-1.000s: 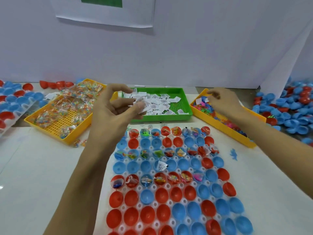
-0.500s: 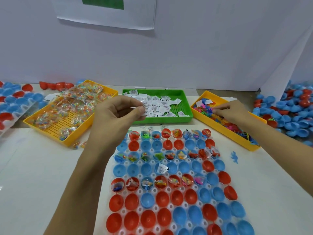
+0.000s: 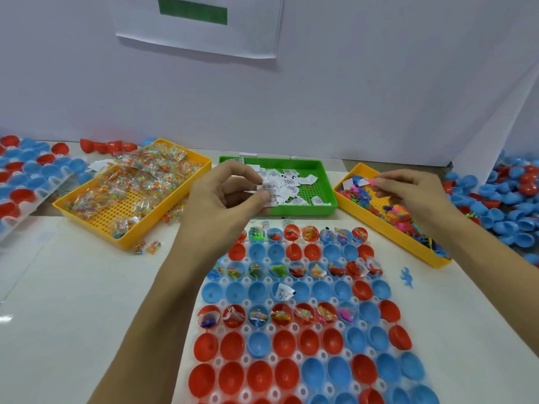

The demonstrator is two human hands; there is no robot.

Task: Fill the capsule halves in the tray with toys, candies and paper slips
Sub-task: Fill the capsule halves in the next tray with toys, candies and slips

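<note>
Head view: left hand (image 3: 221, 196) stayed pinching slips (image 3: 269, 191) while right hand (image 3: 408, 193), newly lowered, pinched a toy (image 3: 369, 182), readying both for capsules (image 3: 256, 290).

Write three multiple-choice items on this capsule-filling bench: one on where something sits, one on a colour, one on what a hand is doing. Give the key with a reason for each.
1. Where is the green tray of paper slips?
A. Between the two yellow trays
B. On the capsule tray
C. Left of both yellow trays

2. What colour is the capsule half in the fourth row that holds only a paper slip?
A. Red
B. Blue
C. Green

3. What is the left hand doing?
A. Lying flat on the table
B. Pinching paper slips
C. Gripping a capsule half

Key:
1 A, it lies between the candy tray and the toy tray.
2 B, that slip rests in a blue half among empty blue ones.
3 B, thumb and fingers close on white printed slips in front of the green tray, while the right hand picks at the toys.
</note>
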